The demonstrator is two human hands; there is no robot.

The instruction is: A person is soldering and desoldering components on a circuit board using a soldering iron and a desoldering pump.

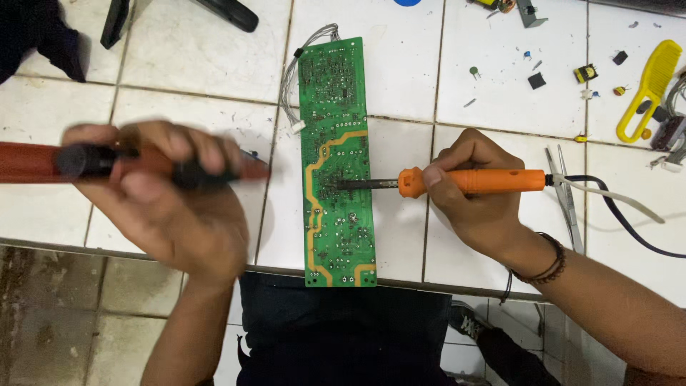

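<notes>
Green circuit board [338,161] between hands — soldering iron [457,181] tip touching it.

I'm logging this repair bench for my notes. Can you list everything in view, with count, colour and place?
Circuit board: one, green with yellow traces, centre of the tiled surface, lengthwise.
Wire bundle: one, grey, at the board's top left corner.
Soldering iron: one, orange handle, tip on the board.
Red and black tool: one, blurred, left of the board.
Tweezers: one pair, metal, right of the iron.
Yellow plastic tool: one, far right.
Small loose components: several, mixed colours, upper right.
Dark objects: two, black, top left edge.
Left hand: holds the red and black tool.
Right hand: grips the soldering iron; beaded bracelet on the wrist.
</notes>
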